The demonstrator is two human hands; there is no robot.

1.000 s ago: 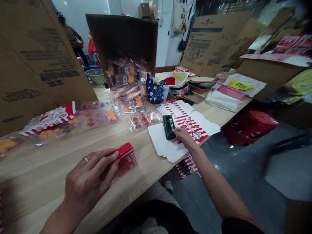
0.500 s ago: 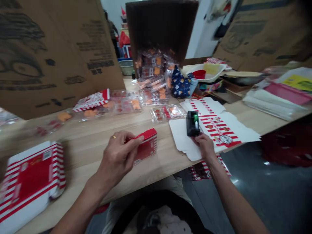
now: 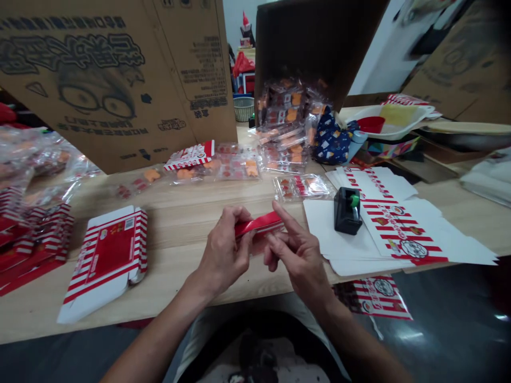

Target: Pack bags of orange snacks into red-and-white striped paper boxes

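My left hand (image 3: 227, 250) is closed around the left end of a small red cardboard box (image 3: 261, 222), held just above the wooden table with a narrow side up. A shiny strip, perhaps clear tape, catches light along that side. At the box's right end is my right hand (image 3: 299, 252), its index finger stretched over the top edge, its thumb at the near face and its other fingers curled. To the right, a black tape dispenser (image 3: 347, 211) with a green core stands on white flat carton blanks (image 3: 325, 223). My hands partly hide the box's printed face.
Red-and-white striped cartons (image 3: 35, 239) pile at the far left, beside a partly folded striped carton (image 3: 106, 250). Clear sweet packets (image 3: 285, 114) heap at the back before a large brown box (image 3: 159, 80). A blue patterned cloth bundle (image 3: 331, 139) sits right of them.
My right hand has let go of the tape dispenser, which now stands on the blanks, and has come left to the red box. The view has shifted left; my left hand still holds the box.
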